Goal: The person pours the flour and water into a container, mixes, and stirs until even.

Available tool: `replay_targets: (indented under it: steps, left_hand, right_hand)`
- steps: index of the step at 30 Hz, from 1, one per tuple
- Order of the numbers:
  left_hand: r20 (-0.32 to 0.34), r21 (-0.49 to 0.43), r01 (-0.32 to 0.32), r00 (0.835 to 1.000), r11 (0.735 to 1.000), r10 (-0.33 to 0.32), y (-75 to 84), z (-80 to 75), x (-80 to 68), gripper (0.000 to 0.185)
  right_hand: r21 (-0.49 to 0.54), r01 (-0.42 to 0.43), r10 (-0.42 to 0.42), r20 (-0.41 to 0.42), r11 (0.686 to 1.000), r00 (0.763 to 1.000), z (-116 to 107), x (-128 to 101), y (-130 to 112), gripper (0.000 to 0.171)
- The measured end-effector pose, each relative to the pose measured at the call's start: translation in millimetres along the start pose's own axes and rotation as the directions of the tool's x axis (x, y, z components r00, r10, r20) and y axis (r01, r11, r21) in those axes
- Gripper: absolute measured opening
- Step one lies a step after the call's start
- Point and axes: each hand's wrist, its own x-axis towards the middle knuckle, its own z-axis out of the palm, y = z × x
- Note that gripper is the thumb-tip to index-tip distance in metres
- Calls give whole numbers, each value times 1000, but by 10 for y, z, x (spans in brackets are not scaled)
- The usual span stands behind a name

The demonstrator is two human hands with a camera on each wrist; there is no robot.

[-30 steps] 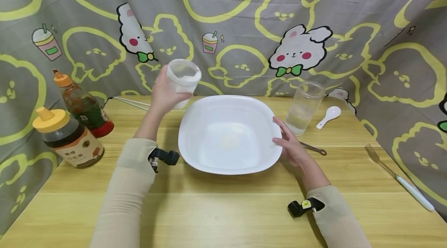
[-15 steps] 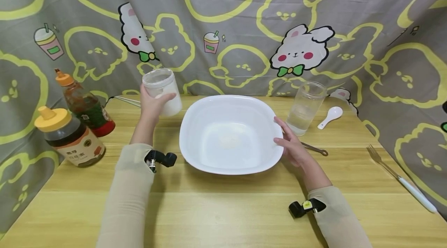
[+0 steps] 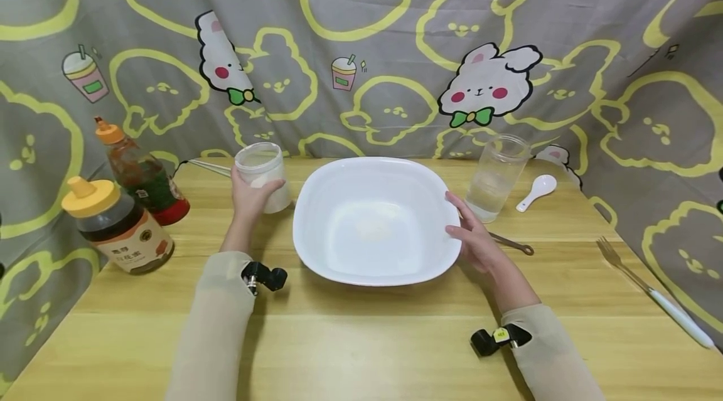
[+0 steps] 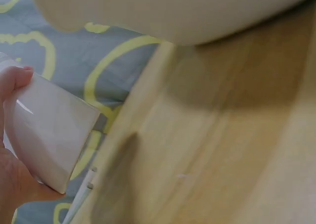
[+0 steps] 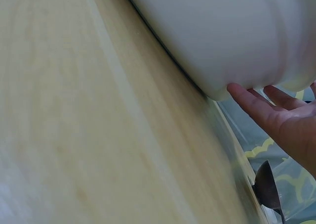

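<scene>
My left hand (image 3: 251, 200) grips a translucent plastic jar (image 3: 272, 191) with white stuff inside, left of the basin. The left wrist view shows the thumb and a finger around the jar (image 4: 52, 125), held near the tabletop; whether its base touches is unclear. A large white basin (image 3: 375, 181) stands mid-table with a faint pale patch of something on its floor. At its right side my right hand (image 3: 477, 238) holds the rim, thumb over the edge. Fingers (image 5: 254, 103) press the outer wall from below in the right wrist view.
Behind the right hand are a clear cup (image 3: 491, 184) of water, a white spoon (image 3: 539, 191) and a ladle (image 5: 266, 187). A fork (image 3: 649, 288) lies far right. A honey bottle (image 3: 132, 244) and a sauce bottle (image 3: 144, 181) stand left, chopsticks (image 3: 211, 167) behind.
The left hand has brought the jar from beside the basin's back left rim leftward and down towards the table, turning it more upright. The right hand stays on the basin.
</scene>
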Motion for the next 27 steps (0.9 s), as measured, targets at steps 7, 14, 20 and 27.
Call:
replay_targets:
  steps: [7, 14, 20, 27]
  left_hand:
    - [-22, 41, -7, 1000, 999, 8, -116, 52, -50, 100]
    - [-54, 75, 7, 999, 997, -3, -233, 15, -67, 100]
    - [-48, 95, 11, 999, 995, -7, -311, -16, -63, 101]
    - [-50, 102, 21, 999, 995, -16, -352, -15, -52, 103]
  right_hand:
    - [-13, -3, 3, -5, 1000, 1000, -6, 5, 5, 65]
    - [-19, -5, 5, -3, 1000, 1000, -5, 17, 6, 65]
    - [-15, 5, -5, 0, 1000, 1000, -6, 7, 9, 65]
    - [-11, 2, -2, -8, 1000, 1000, -7, 2, 17, 65]
